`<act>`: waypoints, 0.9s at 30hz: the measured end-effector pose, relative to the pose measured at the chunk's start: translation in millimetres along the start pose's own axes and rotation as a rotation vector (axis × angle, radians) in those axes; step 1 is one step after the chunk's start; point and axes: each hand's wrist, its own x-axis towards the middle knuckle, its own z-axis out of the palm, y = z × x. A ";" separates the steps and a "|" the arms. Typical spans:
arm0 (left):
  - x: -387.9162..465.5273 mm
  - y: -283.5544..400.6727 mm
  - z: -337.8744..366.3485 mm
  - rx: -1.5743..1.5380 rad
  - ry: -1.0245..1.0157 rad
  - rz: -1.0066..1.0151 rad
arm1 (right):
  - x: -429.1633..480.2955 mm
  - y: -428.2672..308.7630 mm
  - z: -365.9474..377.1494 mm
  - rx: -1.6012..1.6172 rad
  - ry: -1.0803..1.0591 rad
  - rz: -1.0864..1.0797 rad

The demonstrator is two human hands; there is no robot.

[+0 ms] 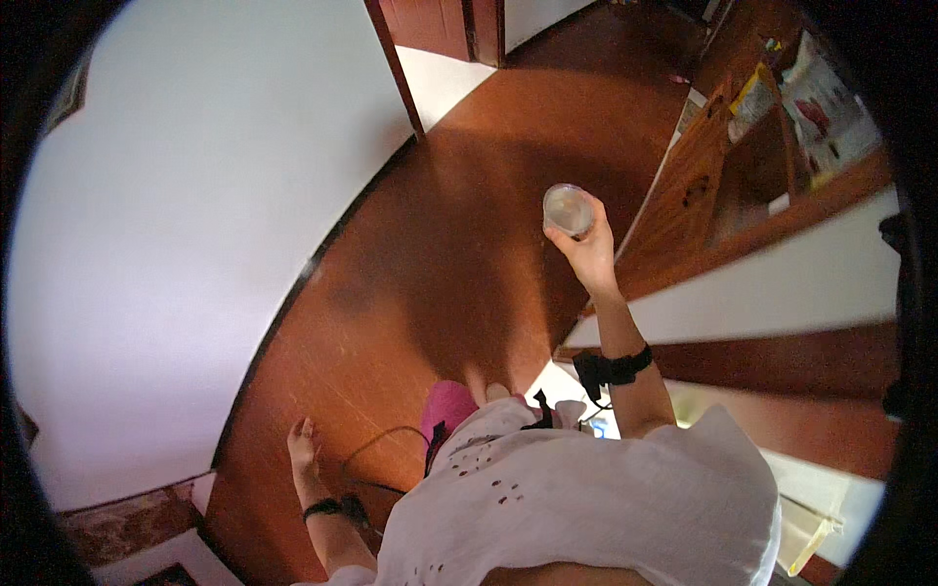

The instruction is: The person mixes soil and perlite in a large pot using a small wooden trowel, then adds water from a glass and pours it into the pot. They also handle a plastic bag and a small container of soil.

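My right hand [588, 245] is held out in front of me, its thumb and fingers wrapped around a clear, round cup [568, 209]. I look down on the cup from above; it seems to hold something pale, though whether that is liquid cannot be told. Low on the left, my left hand [303, 444] hangs beside my body over the reddish-brown floor [454, 242], holding nothing that I can see, its fingers loosely bent. Black straps with small devices are fastened around both forearms.
A white wall [183, 242] with a dark skirting curves along the left. Ahead stands a doorway with a dark frame [396, 69]. On the right are a wooden panel [689, 183], a wooden ledge [791, 216] and plastic bags [821, 110]. A cable loops near my legs.
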 end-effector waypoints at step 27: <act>482.4 524.6 552.6 0.326 -0.124 -0.045 | 709.9 166.1 -67.7 -0.109 0.168 -0.088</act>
